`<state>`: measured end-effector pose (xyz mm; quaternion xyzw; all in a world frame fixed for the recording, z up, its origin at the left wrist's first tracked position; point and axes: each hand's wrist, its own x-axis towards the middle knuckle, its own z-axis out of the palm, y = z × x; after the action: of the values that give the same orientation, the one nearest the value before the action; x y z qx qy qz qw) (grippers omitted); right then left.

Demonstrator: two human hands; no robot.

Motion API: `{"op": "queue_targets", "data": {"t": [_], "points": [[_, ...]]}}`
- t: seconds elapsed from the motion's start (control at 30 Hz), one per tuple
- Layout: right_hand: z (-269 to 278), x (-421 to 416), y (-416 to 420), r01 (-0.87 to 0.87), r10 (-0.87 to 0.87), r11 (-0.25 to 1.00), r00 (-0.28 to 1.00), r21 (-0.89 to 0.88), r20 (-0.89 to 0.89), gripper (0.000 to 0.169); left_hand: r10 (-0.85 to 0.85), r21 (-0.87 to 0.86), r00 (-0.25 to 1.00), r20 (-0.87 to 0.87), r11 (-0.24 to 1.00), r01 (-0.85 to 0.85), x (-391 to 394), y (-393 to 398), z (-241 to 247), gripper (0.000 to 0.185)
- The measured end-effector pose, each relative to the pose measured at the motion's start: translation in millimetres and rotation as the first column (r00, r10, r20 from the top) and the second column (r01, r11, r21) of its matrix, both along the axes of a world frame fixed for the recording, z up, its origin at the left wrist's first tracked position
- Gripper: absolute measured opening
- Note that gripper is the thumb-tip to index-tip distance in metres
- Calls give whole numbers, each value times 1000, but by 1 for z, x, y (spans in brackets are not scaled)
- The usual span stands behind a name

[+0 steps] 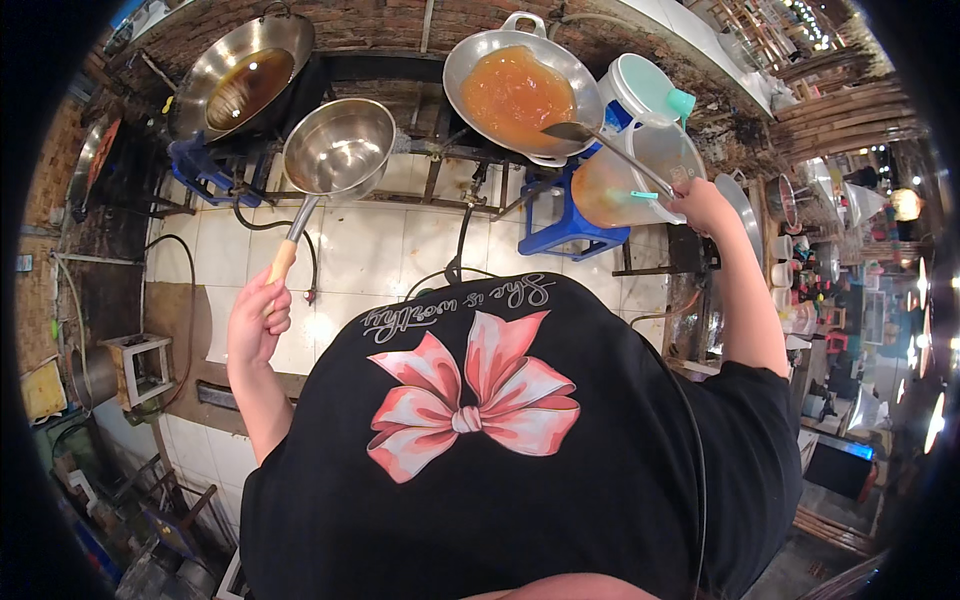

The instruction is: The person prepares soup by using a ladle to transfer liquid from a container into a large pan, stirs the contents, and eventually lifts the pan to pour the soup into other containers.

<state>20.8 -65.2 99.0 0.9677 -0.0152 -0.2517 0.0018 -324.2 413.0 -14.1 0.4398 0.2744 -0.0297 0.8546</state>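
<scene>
My left hand grips the wooden handle of a steel saucepan. The pan is held up over the tiled floor, and its shiny inside shows no food. My right hand is closed around the shaft of a long metal ladle. The ladle's head lies over the near right side of an aluminium wok, at the edge of the thick orange sauce inside it. Beneath the ladle's shaft, a translucent plastic tub with orange residue leans tilted on a blue plastic stool.
A second wok with dark oil stands at the back left. Behind the tub is a white bucket with a pale green cup at its rim. Black gas hoses run below the metal stove frame. Another blue stool stands left.
</scene>
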Motion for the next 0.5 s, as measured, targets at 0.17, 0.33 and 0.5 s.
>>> {"op": "queue_targets", "data": {"t": [0.17, 0.33, 0.5], "points": [[-58, 23, -49, -39, 25, 987, 996, 157, 90, 45, 37, 12, 997, -64, 999, -36, 1, -1, -8, 42], [-95, 33, -70, -45, -7, 978, 969, 202, 248, 48, 35, 30, 997, -63, 999, -33, -4, -1, -3, 41], [-99, 11, -78, 114, -182, 946, 962, 303, 206, 48, 66, 26, 997, -46, 998, -65, -7, -2, -5, 41]]}}
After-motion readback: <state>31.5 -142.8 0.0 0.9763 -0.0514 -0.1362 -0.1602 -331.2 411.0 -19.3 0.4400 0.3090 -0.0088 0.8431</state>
